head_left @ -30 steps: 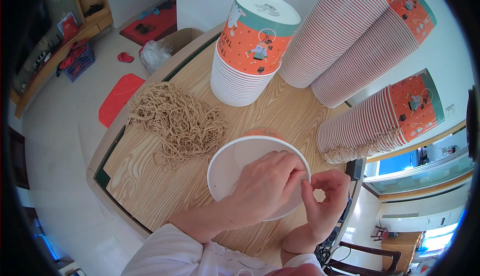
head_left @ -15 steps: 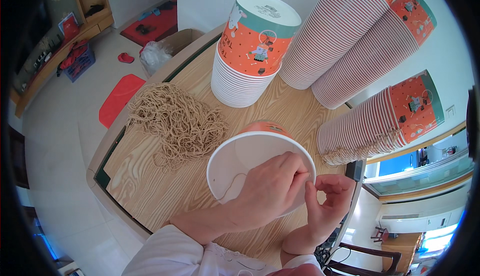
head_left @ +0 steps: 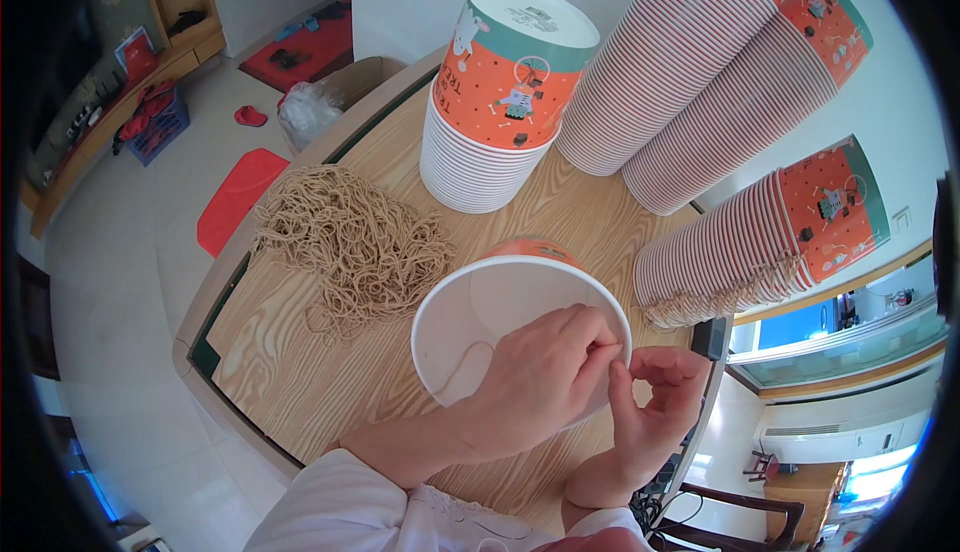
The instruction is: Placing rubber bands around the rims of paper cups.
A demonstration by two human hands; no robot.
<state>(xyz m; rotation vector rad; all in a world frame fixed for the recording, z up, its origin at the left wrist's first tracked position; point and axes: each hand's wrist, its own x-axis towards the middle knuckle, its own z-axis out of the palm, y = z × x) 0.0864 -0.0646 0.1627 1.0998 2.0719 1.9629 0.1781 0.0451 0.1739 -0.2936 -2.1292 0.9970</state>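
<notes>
A white-lined paper bucket (head_left: 470, 302) with an orange printed outside tilts its open mouth toward me on the table. My left hand (head_left: 545, 367) reaches into the mouth, fingers closed in a pinch by the right inner wall. From under this hand a thin piece of tan twine (head_left: 466, 368) curves across the inside; the pinched fingertips seem to hold its other part. My right hand (head_left: 655, 392) is just outside the right rim, thumb and forefinger pressed together close to the left fingertips. What lies between the right fingertips is too small to make out.
A tangled heap of tan twine (head_left: 350, 247) lies left of the bucket on the wooden table (head_left: 270, 352). Behind stands a stack of upturned buckets (head_left: 490, 142). Tall nested stacks (head_left: 680, 62) lean at the back right. Twine hangs along a shorter stack (head_left: 720, 247) at right.
Both hands keep their pinched pose at the bucket's right rim. The twine inside the bucket has shifted slightly; the rest of the scene only moves a little with the view.
</notes>
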